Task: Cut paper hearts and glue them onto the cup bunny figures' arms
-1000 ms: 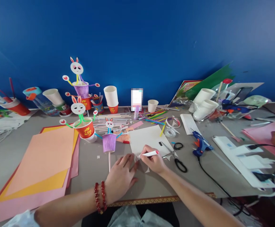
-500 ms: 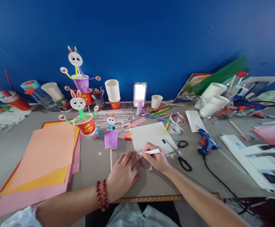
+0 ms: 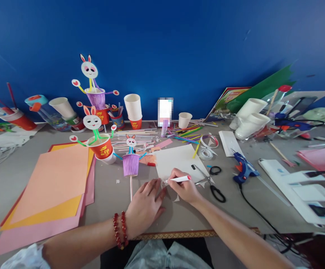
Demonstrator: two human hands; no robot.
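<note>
My right hand (image 3: 185, 191) grips a white marker (image 3: 180, 179) with a red end. Its tip points left at a small white paper piece (image 3: 163, 183) near the lower left corner of a white sheet (image 3: 176, 158). Beside that piece, my left hand (image 3: 144, 204) lies palm down with stretched fingers, their tips touching its edge. The fingers partly hide the piece. Black-handled scissors (image 3: 217, 193) lie open to the right. Left of the sheet stands a purple paper cup (image 3: 130, 165) with a rabbit head on top and a striped stick beneath.
Coloured paper sheets (image 3: 50, 183) are stacked at left. Behind stand rabbit cups (image 3: 100, 146), stacked cups (image 3: 133, 106) and a glue stick (image 3: 164, 129). At right are a tape roll (image 3: 206, 153), a blue glue gun (image 3: 245, 168) with its cord and a power strip (image 3: 288, 190).
Almost nothing differs. Both hands and the marker stay in the same place at the small paper piece.
</note>
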